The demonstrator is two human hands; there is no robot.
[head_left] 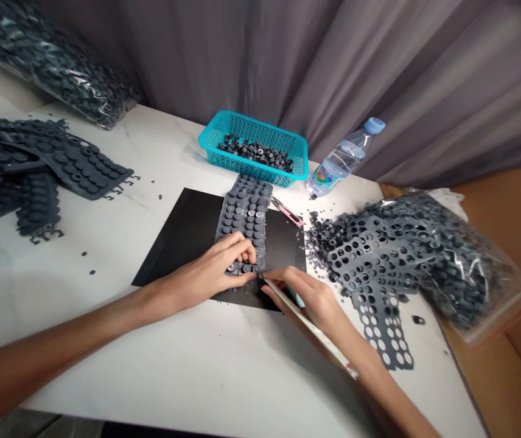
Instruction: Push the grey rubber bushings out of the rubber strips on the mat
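A grey rubber strip (244, 213) studded with small round parts lies along a black mat (182, 237) on the white table. My left hand (217, 271) presses down on the near end of the strip, fingers curled over its studs. My right hand (308, 295) is closed on a long thin stick-like tool (308, 325), held like a pen, with its tip touching the strip's near right corner beside my left fingers.
A teal basket (255, 146) of loose grey parts stands behind the mat, a water bottle (343, 159) to its right, a pink cutter (286, 211) beside the strip. Punched-out strips (374, 255) and a bag of parts (465, 267) lie right. More studded strips (36, 164) lie left.
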